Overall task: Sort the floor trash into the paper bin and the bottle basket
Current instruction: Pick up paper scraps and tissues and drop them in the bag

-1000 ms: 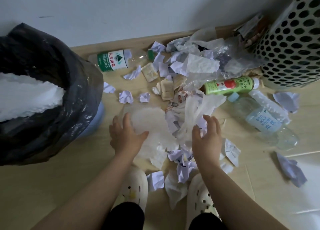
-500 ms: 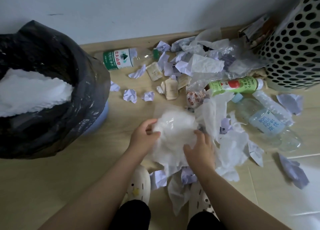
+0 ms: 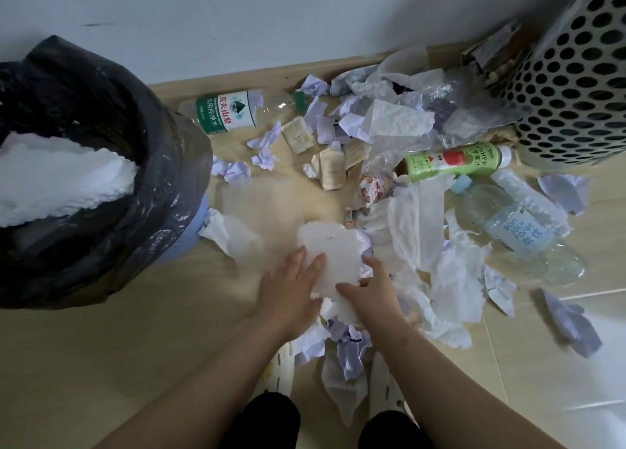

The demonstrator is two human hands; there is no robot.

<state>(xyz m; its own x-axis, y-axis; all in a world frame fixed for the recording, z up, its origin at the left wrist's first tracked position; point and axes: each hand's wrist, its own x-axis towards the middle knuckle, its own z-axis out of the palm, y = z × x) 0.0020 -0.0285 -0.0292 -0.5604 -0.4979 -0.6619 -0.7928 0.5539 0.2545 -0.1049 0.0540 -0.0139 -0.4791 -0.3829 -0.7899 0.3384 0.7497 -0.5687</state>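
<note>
Both my hands press a bunch of white tissue paper [image 3: 330,248] together low over the floor. My left hand [image 3: 291,289] holds its left side, my right hand [image 3: 369,291] its lower right. The paper bin [image 3: 111,164], lined with a black bag and holding white paper, stands at the left. The perforated bottle basket [image 3: 576,76] stands at the far right. Three plastic bottles lie on the floor: a green-labelled water bottle [image 3: 233,109] by the wall, a green juice bottle [image 3: 454,160], and a clear blue-labelled bottle [image 3: 515,228].
Crumpled white and lilac paper scraps [image 3: 352,347], torn tissue [image 3: 423,225], clear plastic bags [image 3: 450,93] and small beige wrappers [image 3: 332,170] litter the wooden floor between bin and basket. My white shoes [image 3: 281,370] are under my arms. A wall runs along the back.
My hands gathered the loose tissue from the floor into a bunch and pulled it closer together; the view shifted slightly.
</note>
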